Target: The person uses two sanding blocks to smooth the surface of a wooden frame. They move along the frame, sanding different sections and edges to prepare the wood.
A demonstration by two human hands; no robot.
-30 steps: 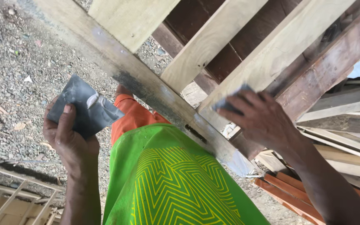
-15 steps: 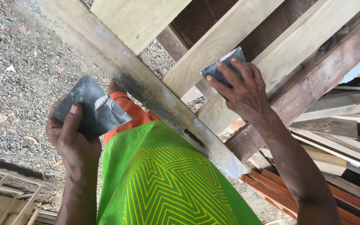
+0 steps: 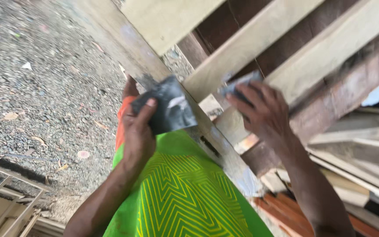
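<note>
A: Obs. Left hand (image 3: 139,131) is closed on a dark grey, creased sheet of abrasive paper (image 3: 168,109), thumb on top, fingers behind. The sheet sits against the long pale wooden rail (image 3: 123,48) that runs diagonally through the view.

B: And the right hand (image 3: 264,116)?

A: Its grip is shut on a smaller grey folded piece of abrasive paper (image 3: 242,83), pressed to the pale slanted plank (image 3: 259,39) of the stacked timber frame. Fingers are spread over the piece; only one corner shows past them.

B: Risks as you judge them?

A: Three. First, the large sheet is held only at one edge, so most of it hangs loose; a stroke along the rail could fold or tear it. Second, the right fingertips lie right at the plank's edge, so a slip off the small piece would likely put bare skin on rough wood, with splinters a fair bet. Third, the frame is blurred, which hints at quick head or hand movement; accuracy probably suffers.

B: Anything below?

A: The green garment with yellow chevron pattern (image 3: 185,197) is just under the rail, so dust would likely settle on it. The gravel ground (image 3: 44,87) is to the left and loose reddish boards (image 3: 294,210) lie lower right, near the feet; footing looks uneven, though the feet themselves are hidden.
</note>
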